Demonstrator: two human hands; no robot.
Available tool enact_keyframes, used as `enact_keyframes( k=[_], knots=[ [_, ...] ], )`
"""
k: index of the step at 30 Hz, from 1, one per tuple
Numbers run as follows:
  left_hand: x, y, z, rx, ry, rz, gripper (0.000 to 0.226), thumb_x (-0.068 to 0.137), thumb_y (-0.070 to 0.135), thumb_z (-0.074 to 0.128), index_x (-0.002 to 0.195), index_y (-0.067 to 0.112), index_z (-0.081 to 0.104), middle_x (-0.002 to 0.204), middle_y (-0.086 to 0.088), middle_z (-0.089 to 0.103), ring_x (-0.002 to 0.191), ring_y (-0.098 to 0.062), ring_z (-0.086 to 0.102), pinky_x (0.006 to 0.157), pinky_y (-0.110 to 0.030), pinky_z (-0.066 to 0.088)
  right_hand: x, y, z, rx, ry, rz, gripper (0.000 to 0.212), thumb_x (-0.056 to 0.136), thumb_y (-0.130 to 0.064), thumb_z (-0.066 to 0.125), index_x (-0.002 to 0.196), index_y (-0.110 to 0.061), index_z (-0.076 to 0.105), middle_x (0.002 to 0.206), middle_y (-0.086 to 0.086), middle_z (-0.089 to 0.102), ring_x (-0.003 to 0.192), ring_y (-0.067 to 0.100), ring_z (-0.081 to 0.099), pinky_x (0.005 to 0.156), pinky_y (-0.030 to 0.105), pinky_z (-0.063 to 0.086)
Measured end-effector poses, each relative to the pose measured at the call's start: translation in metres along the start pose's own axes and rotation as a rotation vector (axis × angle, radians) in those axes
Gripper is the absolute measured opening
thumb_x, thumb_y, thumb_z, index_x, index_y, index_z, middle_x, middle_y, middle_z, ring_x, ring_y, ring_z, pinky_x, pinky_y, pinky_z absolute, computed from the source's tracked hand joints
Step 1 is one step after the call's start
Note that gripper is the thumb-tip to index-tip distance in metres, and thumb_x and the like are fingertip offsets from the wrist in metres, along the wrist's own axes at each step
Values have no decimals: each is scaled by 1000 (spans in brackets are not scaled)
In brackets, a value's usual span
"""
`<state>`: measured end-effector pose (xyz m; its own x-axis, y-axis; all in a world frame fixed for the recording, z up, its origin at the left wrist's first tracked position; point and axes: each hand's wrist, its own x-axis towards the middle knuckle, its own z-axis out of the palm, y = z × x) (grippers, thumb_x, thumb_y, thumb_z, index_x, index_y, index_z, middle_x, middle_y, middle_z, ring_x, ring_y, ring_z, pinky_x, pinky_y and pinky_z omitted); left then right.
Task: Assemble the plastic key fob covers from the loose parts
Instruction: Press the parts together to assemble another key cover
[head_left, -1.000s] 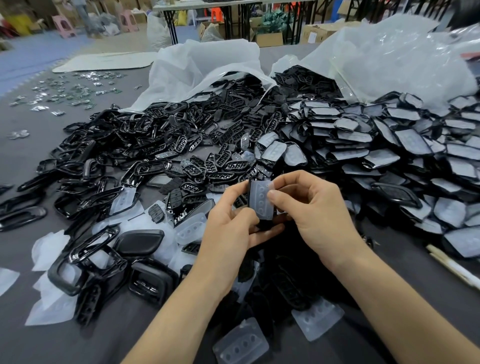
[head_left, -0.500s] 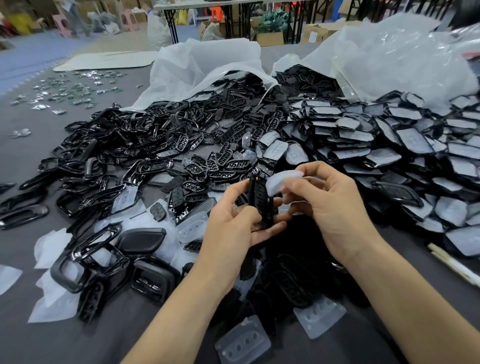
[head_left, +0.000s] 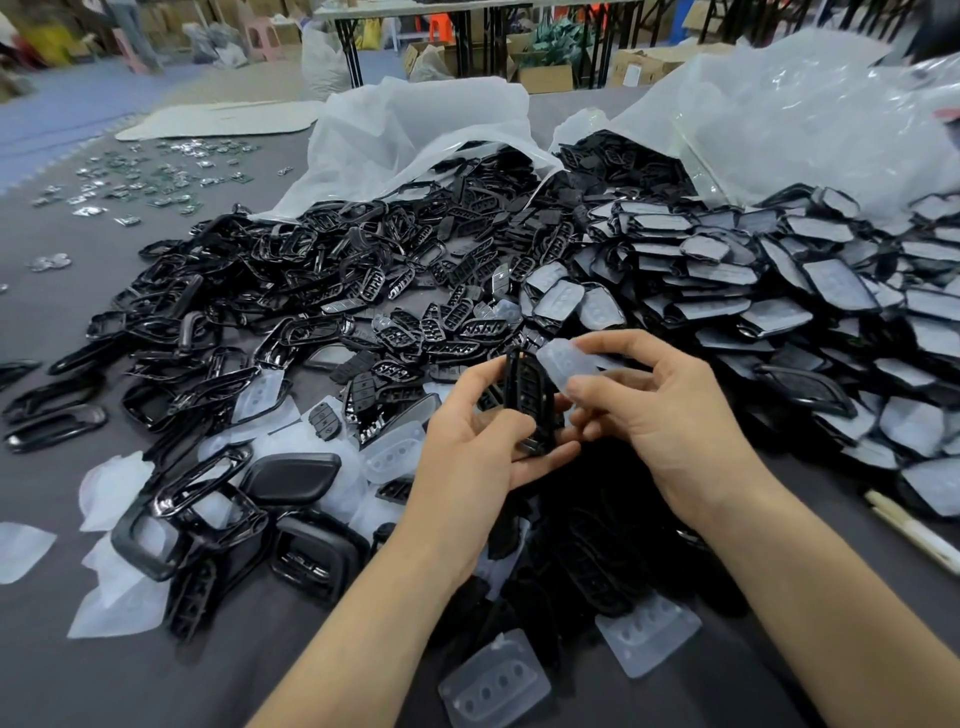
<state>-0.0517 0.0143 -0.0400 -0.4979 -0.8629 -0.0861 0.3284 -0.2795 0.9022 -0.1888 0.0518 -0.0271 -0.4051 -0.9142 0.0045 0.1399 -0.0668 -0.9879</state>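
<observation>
Centre of the picture, above the counter (head_left: 78, 675): black cover (head_left: 527, 400), long axis upright, clasped in the curled left hand (head_left: 483, 441); clear rubber pad (head_left: 563, 364), pinched by the right hand (head_left: 660, 415), just to its right, slanting toward its top.

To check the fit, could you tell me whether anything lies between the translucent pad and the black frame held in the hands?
Nothing visible does. The right hand pinches the translucent pad just beside the black frame, which the left hand grips. No loose part shows between them.
</observation>
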Motion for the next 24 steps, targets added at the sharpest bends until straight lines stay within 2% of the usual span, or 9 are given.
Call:
enact_keyframes(
  k=[3,8,12,14,18,24],
  knots=[
    [-1,-1,0,25,4,8,41,90,-13,42,118,14,58,89,-16,70,76,-25,69,68,-30,57,-1,-1,0,-99,24,-31,19,80,2,68,83,-16,65,66,11,71,48,13,60,42,19,43],
    [-1,-1,-1,45,-3,11,41,90,-13,43,116,15,58,89,-17,71,76,-23,70,67,-29,57,-1,-4,0,-84,47,-9,11,84,-6,68,78,-11,60,65,10,71,48,15,63,39,18,42],
    [-1,-1,-1,51,3,14,42,90,-14,41,115,15,58,84,-14,70,74,-23,70,67,-29,57,-1,-5,1,-54,40,24,9,87,-11,66,79,-9,64,70,15,70,53,17,65,41,19,42],
    [-1,-1,-1,55,5,14,42,90,-14,41,116,14,58,86,-16,70,74,-24,70,67,-29,57,-1,-4,0,-69,33,17,10,86,-11,66,76,-10,66,68,12,67,52,16,63,42,18,42],
    [-1,0,-1,45,-14,14,42,91,-14,40,119,13,56,98,-19,72,82,-29,72,69,-30,58,0,-2,-2,-144,40,-34,10,83,-7,69,74,-11,69,53,-4,57,45,6,49,45,15,40],
    [-2,0,0,42,-22,29,39,91,-15,40,111,14,57,93,-17,73,89,-31,72,70,-29,58,-1,-4,-2,-20,33,-3,11,82,1,68,77,-9,66,58,4,62,48,12,54,45,17,44]
  ],
)
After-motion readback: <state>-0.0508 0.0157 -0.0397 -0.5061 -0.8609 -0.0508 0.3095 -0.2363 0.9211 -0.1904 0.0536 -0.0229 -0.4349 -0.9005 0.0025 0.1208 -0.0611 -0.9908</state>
